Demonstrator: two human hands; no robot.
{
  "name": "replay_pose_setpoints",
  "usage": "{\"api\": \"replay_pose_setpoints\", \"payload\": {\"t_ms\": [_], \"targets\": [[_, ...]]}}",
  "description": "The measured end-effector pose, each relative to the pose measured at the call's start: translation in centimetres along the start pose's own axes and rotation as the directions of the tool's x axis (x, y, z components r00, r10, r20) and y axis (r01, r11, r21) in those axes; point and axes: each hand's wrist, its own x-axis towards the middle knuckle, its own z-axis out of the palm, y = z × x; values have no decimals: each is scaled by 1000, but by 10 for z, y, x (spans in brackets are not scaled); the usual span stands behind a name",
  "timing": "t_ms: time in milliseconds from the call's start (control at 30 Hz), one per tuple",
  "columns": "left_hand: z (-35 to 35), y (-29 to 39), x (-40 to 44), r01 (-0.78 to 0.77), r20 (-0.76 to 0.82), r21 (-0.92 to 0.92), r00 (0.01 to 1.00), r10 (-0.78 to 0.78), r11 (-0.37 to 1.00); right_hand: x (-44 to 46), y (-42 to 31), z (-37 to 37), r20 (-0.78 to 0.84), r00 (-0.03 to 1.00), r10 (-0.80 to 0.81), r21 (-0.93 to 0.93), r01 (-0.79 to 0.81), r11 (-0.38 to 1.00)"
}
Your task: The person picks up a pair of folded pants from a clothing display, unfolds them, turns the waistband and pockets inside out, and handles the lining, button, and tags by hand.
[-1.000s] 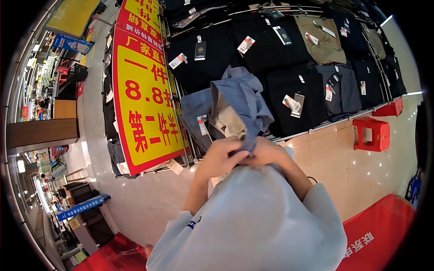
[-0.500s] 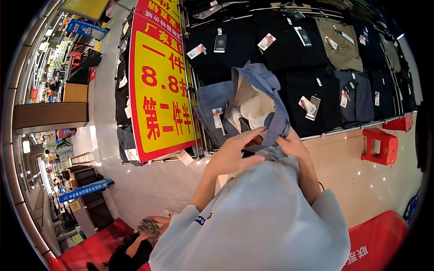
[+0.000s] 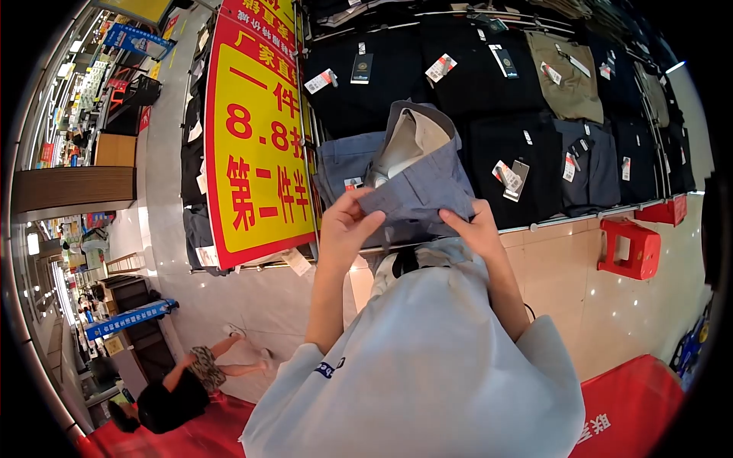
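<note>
Blue-grey trousers (image 3: 427,179) are held up in front of my body, the waist opened so that the pale lining shows. My left hand (image 3: 345,227) pinches the near left edge of the cloth between thumb and fingers. On the right side, my right hand (image 3: 475,227) grips the same cloth, its thumb on top and fingertips partly hidden. Behind them, other folded blue-grey trousers (image 3: 336,164) lie on the rack, with a tag partly covered by the held pair. Folded black trousers (image 3: 515,164) with hanging tags lie to the right.
A yellow and red sign (image 3: 259,137) stands left of the rack. Red plastic stools (image 3: 647,256) stand on the floor at right. A metal rail (image 3: 534,227) edges the rack. Another person (image 3: 172,401) in dark clothing is at lower left, by a red surface.
Both hands have moved to the near edge of the trousers, now spread wider between them. My left hand has closed on the cloth. The other person's legs show more fully.
</note>
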Motion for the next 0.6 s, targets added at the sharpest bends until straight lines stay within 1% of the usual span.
{"api": "replay_pose_setpoints", "payload": {"t_ms": [67, 167, 267, 367, 467, 500, 567, 600], "targets": [[-6, 3, 1, -43, -33, -48, 999, 41, 998, 6, 7, -5, 24, 983, -184, 7, 184, 983], [-10, 4, 2, -72, -101, -101, 993, 62, 992, 8, 6, -9, 21, 980, -200, 56, 198, 979], [-11, 6, 3, -95, -121, -139, 990, 79, 986, 11, -2, -6, -27, 973, -229, 136, 231, 963], [-15, 3, 3, -104, -124, -172, 989, 84, 980, 13, -3, -7, -62, 982, -179, 169, 187, 968], [-14, 4, 2, -111, -124, -225, 989, 85, 968, 17, -8, -7, -86, 980, -181, 141, 192, 971], [-14, 4, 2, -109, -115, -245, 990, 83, 963, 17, -12, -7, -96, 982, -161, 130, 173, 976], [-15, 3, 2, -106, -101, -285, 992, 80, 953, 19, -8, -7, -109, 980, -169, 149, 185, 971], [-16, 2, 2, -94, -93, -334, 993, 67, 938, 20, -6, -8, -115, 978, -173, 158, 190, 969]]}}
